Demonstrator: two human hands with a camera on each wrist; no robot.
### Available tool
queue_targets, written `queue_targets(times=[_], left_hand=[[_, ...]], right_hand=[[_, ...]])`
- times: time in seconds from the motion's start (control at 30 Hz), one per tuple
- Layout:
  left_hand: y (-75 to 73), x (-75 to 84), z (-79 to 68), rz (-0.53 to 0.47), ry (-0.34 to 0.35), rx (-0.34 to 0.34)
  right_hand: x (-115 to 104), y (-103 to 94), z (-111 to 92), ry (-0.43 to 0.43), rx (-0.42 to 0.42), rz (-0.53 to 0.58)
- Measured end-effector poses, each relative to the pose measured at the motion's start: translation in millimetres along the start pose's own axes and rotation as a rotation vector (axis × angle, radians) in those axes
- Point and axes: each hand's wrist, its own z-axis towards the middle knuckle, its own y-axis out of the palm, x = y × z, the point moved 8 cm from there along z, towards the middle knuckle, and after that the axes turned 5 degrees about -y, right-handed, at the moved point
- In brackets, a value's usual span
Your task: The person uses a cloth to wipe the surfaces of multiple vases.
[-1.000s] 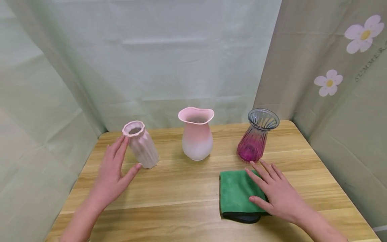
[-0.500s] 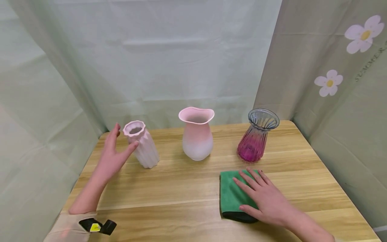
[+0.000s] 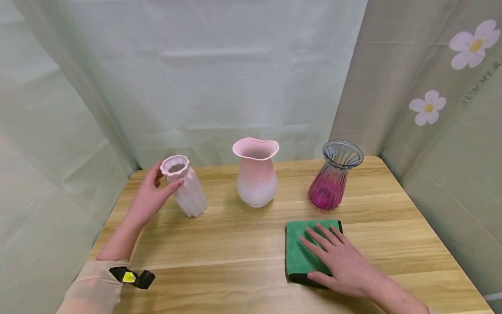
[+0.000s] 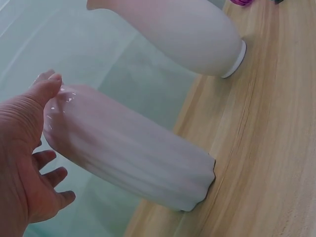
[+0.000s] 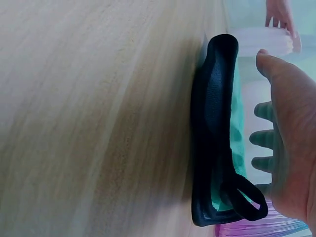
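At the table's left stands a pale pink fluted vase with a scalloped rim. My left hand is at its neck, thumb in front and fingers round the far side. In the left wrist view the thumb lies against the neck, while the lower fingers spread below it. A folded green cloth with black edging lies front right. Above it my right hand hovers palm down with spread fingers, hiding its right part. A black loop sticks out from the cloth's edge in the right wrist view.
A pink-to-white vase with a wavy rim stands at the back middle. Right of it is a ribbed glass vase, blue-grey above and magenta below. Fabric curtains enclose the wooden table at the back and sides.
My left hand has come from beside the fluted vase to its neck, thumb and fingers closing round it. My right hand has shifted left and nearer me over the cloth.
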Motion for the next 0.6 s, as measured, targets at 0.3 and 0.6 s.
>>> queue_targets(times=[0.3,0.6], left_hand=[[5.5,-0.5,1.1,-0.067,0.049,0.015],[9.0,0.9,1.1,-0.055,0.038,0.035]], right_hand=[[1.4,7.5,-1.9,0.05,-0.087,0.028],[1.9,16.9,-1.7,0.085,-0.168,0.048]])
